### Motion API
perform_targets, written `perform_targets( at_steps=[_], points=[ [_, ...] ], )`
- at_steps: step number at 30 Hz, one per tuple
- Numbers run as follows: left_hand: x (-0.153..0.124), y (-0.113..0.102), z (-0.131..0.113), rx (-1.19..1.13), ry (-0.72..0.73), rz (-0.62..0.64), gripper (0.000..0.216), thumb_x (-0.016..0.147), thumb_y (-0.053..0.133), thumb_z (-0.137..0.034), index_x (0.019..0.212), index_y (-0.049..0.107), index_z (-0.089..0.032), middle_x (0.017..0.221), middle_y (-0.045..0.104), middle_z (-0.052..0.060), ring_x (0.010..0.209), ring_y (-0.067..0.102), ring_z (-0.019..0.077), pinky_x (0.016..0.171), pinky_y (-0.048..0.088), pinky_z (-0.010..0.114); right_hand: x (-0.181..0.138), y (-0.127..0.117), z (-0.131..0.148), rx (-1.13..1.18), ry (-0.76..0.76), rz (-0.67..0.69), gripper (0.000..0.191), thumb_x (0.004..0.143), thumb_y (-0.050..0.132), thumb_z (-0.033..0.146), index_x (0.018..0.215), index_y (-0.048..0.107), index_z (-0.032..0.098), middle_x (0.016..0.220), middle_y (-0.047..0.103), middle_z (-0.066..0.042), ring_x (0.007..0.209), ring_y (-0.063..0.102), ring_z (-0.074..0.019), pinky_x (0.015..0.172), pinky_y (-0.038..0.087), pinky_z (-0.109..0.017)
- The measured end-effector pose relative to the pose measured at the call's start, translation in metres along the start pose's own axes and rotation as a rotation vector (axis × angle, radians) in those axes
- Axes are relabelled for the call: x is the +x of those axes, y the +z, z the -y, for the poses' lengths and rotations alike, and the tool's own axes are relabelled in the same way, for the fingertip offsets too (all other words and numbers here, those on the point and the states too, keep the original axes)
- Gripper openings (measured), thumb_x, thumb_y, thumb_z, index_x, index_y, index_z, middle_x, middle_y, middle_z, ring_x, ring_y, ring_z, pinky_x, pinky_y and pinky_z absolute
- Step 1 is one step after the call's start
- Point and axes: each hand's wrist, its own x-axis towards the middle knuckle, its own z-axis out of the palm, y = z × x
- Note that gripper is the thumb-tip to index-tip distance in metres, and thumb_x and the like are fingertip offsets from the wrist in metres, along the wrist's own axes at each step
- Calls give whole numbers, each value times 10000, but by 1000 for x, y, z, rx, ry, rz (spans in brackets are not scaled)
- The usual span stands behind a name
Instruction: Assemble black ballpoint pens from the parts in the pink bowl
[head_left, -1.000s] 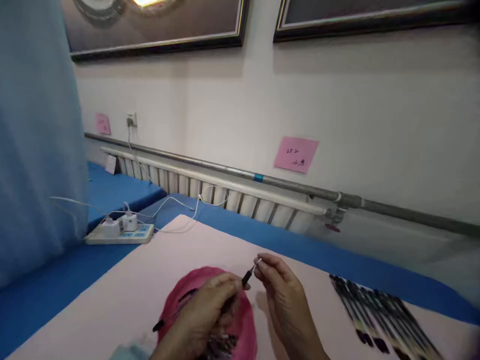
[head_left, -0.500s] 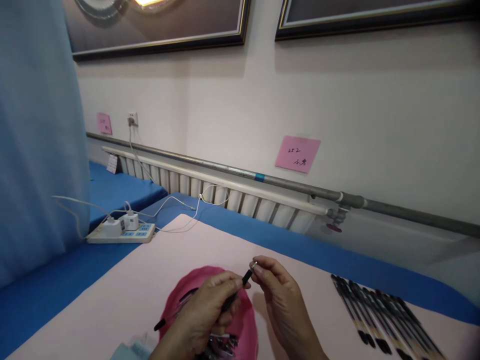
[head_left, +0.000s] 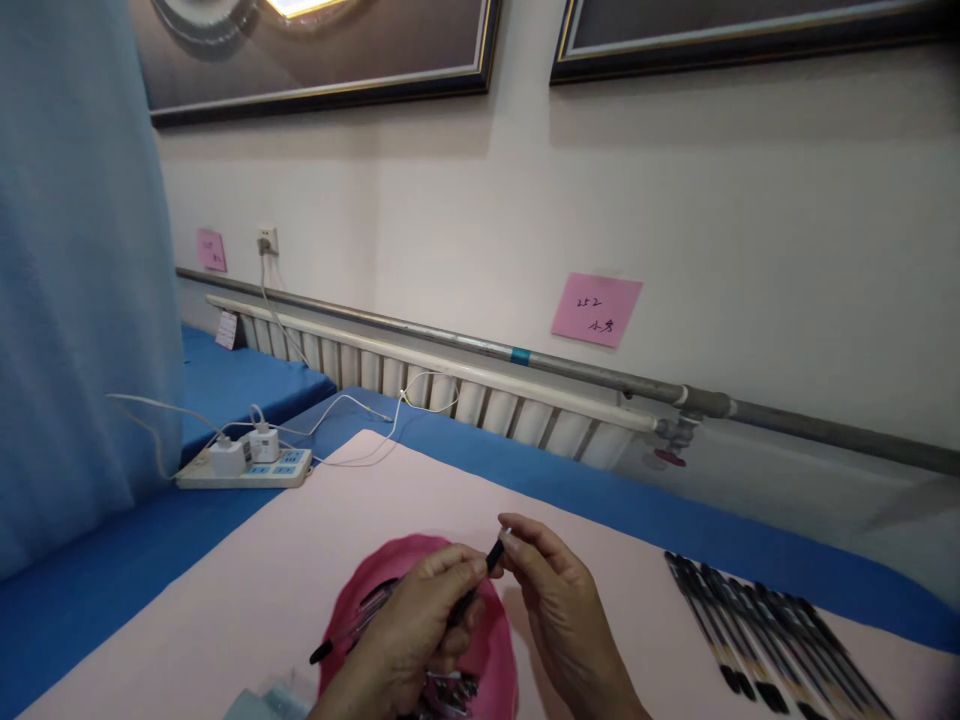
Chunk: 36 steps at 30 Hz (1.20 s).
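Note:
A pen with a black grip point(head_left: 495, 554) is held above the pink bowl point(head_left: 513, 655). My left hand point(head_left: 412, 625) is closed round its barrel, fingers over the bowl. From the other side my right hand point(head_left: 570, 605) pinches the small silver tip point(head_left: 508, 533) at the pen's upper end between thumb and forefinger. Whether that tip is joined to the pen I cannot tell. Inside the bowl, partly covered by my left hand and wrist, lie clear pen parts and small silver pieces point(head_left: 454, 690). A black-ended pen part point(head_left: 321, 652) pokes over the bowl's left rim.
On the right, several black-capped pens point(head_left: 776, 640) lie in a slanted row on the pink sheet point(head_left: 247, 585). A white power strip point(head_left: 247, 478) with plugs and cables is at left on the blue cover point(head_left: 105, 570). Light-blue plastic point(head_left: 274, 700) sits at the front. Behind runs a radiator point(head_left: 480, 400).
My right fingertips have shifted slightly around the silver tip, which shows a little less now. My left hand keeps its hold on the pen. The rest is unchanged.

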Motion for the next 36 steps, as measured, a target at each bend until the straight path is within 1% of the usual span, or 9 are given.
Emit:
perform_targets(
  at_steps=[7, 11, 14, 17, 20, 23, 28, 32, 36],
  points=[
    [1, -2, 1, 7, 35, 19, 265, 761, 559, -443, 728, 446, -206, 520, 442, -82, 345, 219, 16, 371, 49, 185, -2, 4, 7, 104, 111, 81, 282, 568, 796, 352, 769, 726, 167, 624, 615, 10, 616, 518, -121, 652, 414, -254],
    [3, 1, 1, 22, 38, 12, 262, 763, 553, -440, 721, 431, -211, 509, 429, -86, 350, 215, 22, 372, 66, 184, 0, 3, 5, 57, 59, 98, 213, 595, 782, 349, 676, 701, 170, 623, 613, 15, 612, 516, -116, 640, 413, -241],
    [3, 4, 2, 61, 59, -31, 256, 756, 555, -425, 704, 430, -208, 484, 399, -92, 352, 224, 26, 380, 86, 189, 3, 2, 1, -7, 17, 62, 206, 632, 764, 346, 590, 644, 183, 561, 576, 34, 589, 496, -110, 626, 405, -234],
    [2, 5, 1, 67, 29, -57, 273, 747, 557, -442, 700, 427, -207, 497, 396, -91, 363, 218, 25, 393, 79, 192, 2, 2, 0, 58, 70, 51, 193, 618, 774, 351, 664, 670, 195, 663, 624, 24, 639, 523, -123, 636, 418, -242],
    [-1, 6, -1, 51, 33, -72, 287, 743, 570, -443, 692, 428, -199, 519, 406, -84, 403, 258, 28, 416, 96, 184, -1, 5, 2, 148, 153, 99, 299, 592, 783, 353, 827, 721, 179, 815, 678, -29, 730, 556, -149, 694, 435, -258],
    [-2, 6, -3, 51, 43, -75, 278, 747, 572, -433, 691, 440, -195, 528, 415, -79, 426, 278, 33, 428, 107, 182, -3, 7, 3, 147, 166, 101, 313, 573, 796, 330, 825, 737, 154, 711, 668, -28, 679, 541, -137, 705, 431, -251],
    [-3, 6, -5, 65, 31, -67, 270, 752, 561, -422, 676, 423, -202, 510, 406, -83, 402, 245, 33, 418, 93, 195, -3, 9, 2, 126, 141, 65, 181, 569, 802, 287, 668, 702, 173, 663, 631, 3, 634, 529, -125, 651, 430, -244],
    [-3, 6, -5, 63, 21, -59, 284, 752, 550, -442, 684, 406, -208, 517, 414, -83, 386, 229, 29, 410, 82, 199, -2, 8, 2, 176, 164, 55, 291, 566, 798, 309, 818, 729, 181, 859, 683, -43, 757, 573, -164, 693, 448, -268],
    [-3, 5, -4, 75, 22, -79, 296, 742, 562, -447, 679, 404, -206, 513, 399, -86, 398, 254, 31, 417, 92, 189, -2, 8, 3, 168, 152, 67, 270, 559, 799, 314, 774, 740, 162, 739, 667, -25, 672, 552, -138, 684, 443, -258]
  ],
)
